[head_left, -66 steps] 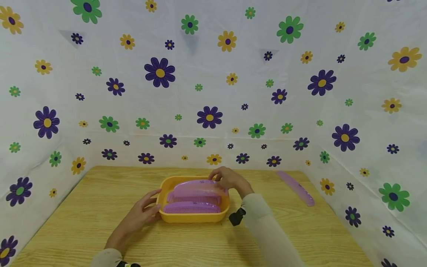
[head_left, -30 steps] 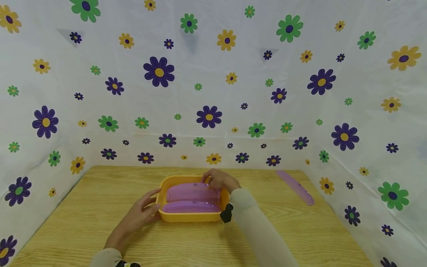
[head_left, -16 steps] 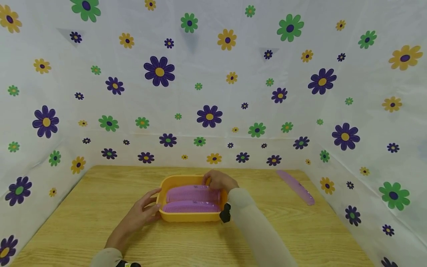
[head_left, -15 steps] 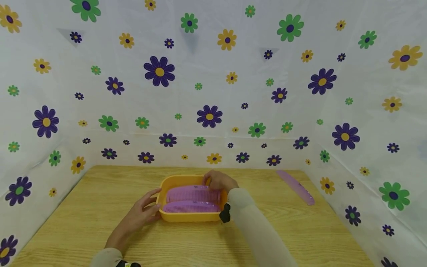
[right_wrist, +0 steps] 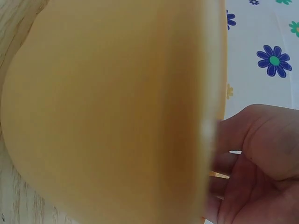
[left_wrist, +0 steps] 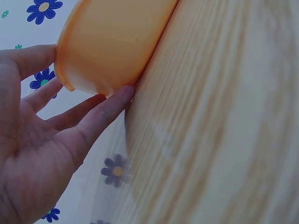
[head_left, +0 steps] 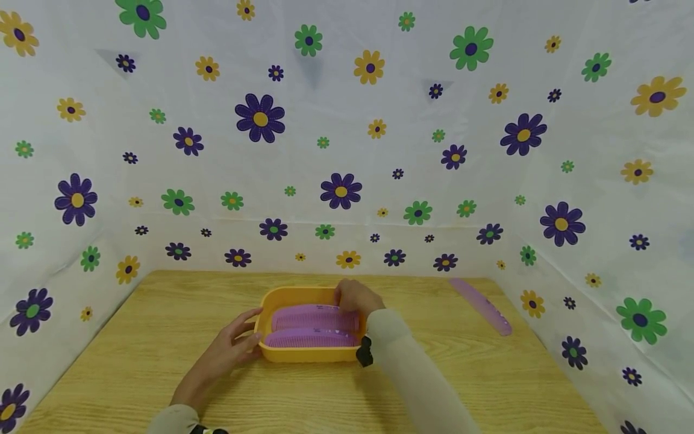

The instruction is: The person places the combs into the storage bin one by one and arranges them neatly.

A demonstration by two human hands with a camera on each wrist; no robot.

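Observation:
Two purple combs lie side by side with their teeth forward in a yellow plastic tub [head_left: 311, 355], the front comb [head_left: 309, 340] and the rear comb [head_left: 303, 317]. My right hand [head_left: 359, 298] reaches over the tub's right end and grips the rear comb's right end; its fingertips are hidden inside. In the right wrist view the fingers of that hand [right_wrist: 261, 163] dip behind the tub wall [right_wrist: 103, 112]. My left hand [head_left: 230, 345] steadies the tub's left end. Its fairly straight fingers [left_wrist: 107, 107] touch the outer wall and rim in the left wrist view.
Another purple comb [head_left: 481, 306] lies slantwise on the wooden table [head_left: 195, 313] to the far right. A white flower-print sheet [head_left: 347, 157] stands round the back and both sides of the table.
My right hand has lowered a comb into the tub behind the front comb, moving slightly left and down. The left hand has stayed at the tub's left end.

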